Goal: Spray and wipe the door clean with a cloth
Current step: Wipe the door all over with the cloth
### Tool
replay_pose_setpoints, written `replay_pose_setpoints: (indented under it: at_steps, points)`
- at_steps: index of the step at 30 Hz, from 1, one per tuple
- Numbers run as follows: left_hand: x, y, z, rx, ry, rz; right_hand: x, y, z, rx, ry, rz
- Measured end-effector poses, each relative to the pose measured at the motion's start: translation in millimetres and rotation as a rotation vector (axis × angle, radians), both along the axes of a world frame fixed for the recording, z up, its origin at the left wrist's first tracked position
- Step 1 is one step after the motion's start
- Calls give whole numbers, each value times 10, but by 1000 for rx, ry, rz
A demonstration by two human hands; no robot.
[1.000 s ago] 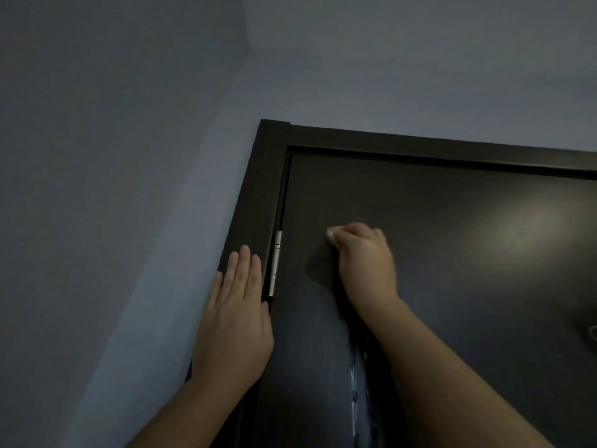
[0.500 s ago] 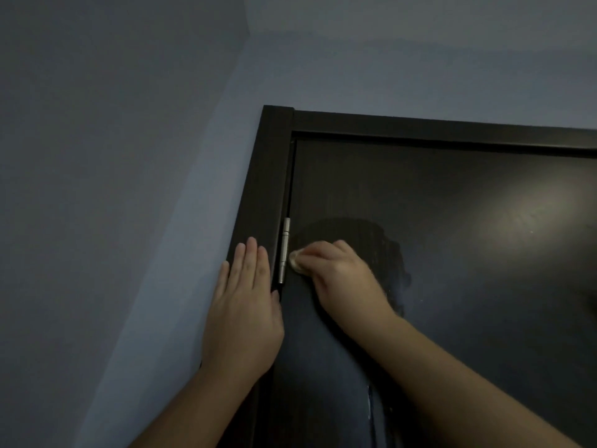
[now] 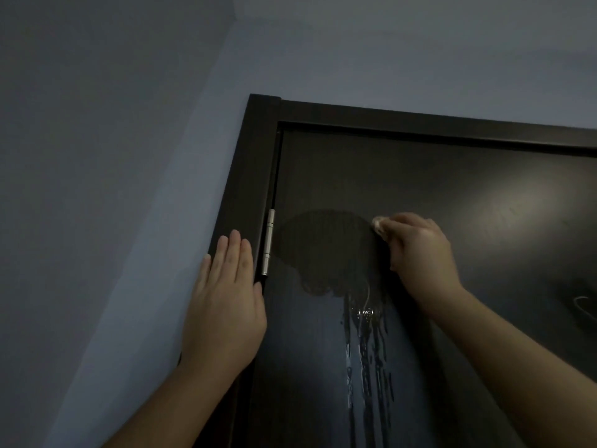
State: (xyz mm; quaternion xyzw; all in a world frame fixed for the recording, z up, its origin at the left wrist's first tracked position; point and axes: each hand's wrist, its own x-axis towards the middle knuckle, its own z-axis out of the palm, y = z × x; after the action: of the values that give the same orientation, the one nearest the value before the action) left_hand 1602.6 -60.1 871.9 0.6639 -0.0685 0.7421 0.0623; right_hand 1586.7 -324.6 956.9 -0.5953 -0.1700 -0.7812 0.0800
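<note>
The dark brown door fills the right half of the view, seen from below. My right hand presses a small pale cloth against the door; only the cloth's tip shows past my fingers. Left of the cloth lies a wiped wet patch, with streaks of liquid running down below it. My left hand lies flat with fingers together on the door frame, just left of the hinge.
A silver hinge sits between frame and door. A grey-blue wall stretches left and above the frame. A faint curved smear shows at the door's right edge.
My right hand with the cloth swept left to the hinge, then back right across the door, leaving a wide wet patch. The left hand has stayed on the frame.
</note>
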Motion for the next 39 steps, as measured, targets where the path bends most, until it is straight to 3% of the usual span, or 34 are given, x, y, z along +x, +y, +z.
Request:
replay_pose_setpoints:
  at_steps: [2, 7, 10, 12, 13, 18, 23, 24, 28, 30, 32, 34, 39]
  points:
    - [1, 10, 4, 5, 0, -4, 42, 201, 39, 47, 7, 22]
    - [-15, -3, -3, 13, 11, -11, -48, 260, -548, -413, 53, 4]
    - [-3, -5, -45, 12, 4, -5, -80, -95, -449, -187, 8, 8]
    - [3, -12, -53, 16, 4, 4, -28, 5, -270, 19, -5, 49]
    - [3, -9, -53, 17, 5, 7, -12, 170, -250, 20, 2, 69]
    - [-4, -8, -48, 22, 12, -7, -29, 298, -759, -417, 57, 35]
    - [1, -5, -122, 45, 19, -34, -10, 183, -529, -38, -43, 103]
    - [-8, -4, -133, 51, 20, -50, 19, 376, -526, -52, -40, 114]
    - [-64, 35, -150, 77, 28, -95, 77, 775, -974, -438, 67, 71]
    - [-71, 72, -187, 98, 25, -88, 60, 694, -932, -400, 51, 98]
    - [-67, 89, -219, 108, 23, -83, 81, 756, -654, -188, 18, 151]
    - [-61, 94, -236, 112, 23, -92, 73, 1002, -470, -101, 16, 174]
    - [-67, 137, -279, 132, 19, -108, 92, 1079, -915, -453, 78, 109]
